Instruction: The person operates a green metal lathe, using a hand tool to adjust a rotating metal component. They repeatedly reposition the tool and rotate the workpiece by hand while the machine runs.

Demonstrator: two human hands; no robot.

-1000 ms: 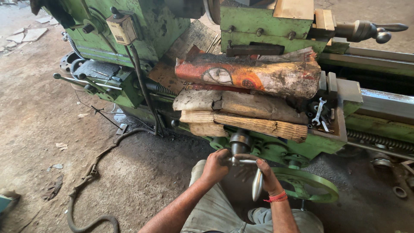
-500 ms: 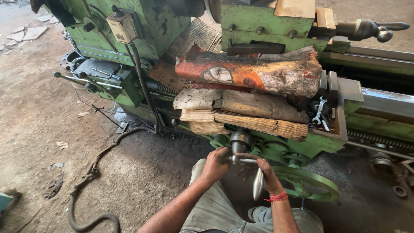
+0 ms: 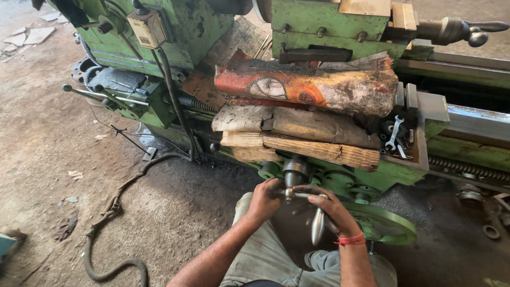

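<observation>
I stand at an old green lathe (image 3: 340, 21). My left hand (image 3: 264, 201) grips the left end of a metal crank handle (image 3: 317, 225) on the front of the carriage. My right hand (image 3: 330, 208), with a red thread on the wrist, is closed over the right part of the same crank, above its hanging silver knob. A round steel dial (image 3: 295, 167) sits just above my hands. Worn cardboard and woven matting (image 3: 297, 125) cover the carriage top.
A green handwheel (image 3: 390, 226) lies right of my hands. Spanners (image 3: 394, 135) rest in a tray at the carriage's right. A thick cable (image 3: 111, 210) snakes over the dirt floor at the left. A tailstock lever (image 3: 467, 32) juts at top right.
Both hands stay on the crank; the handle looks slightly turned and the view has barely shifted.
</observation>
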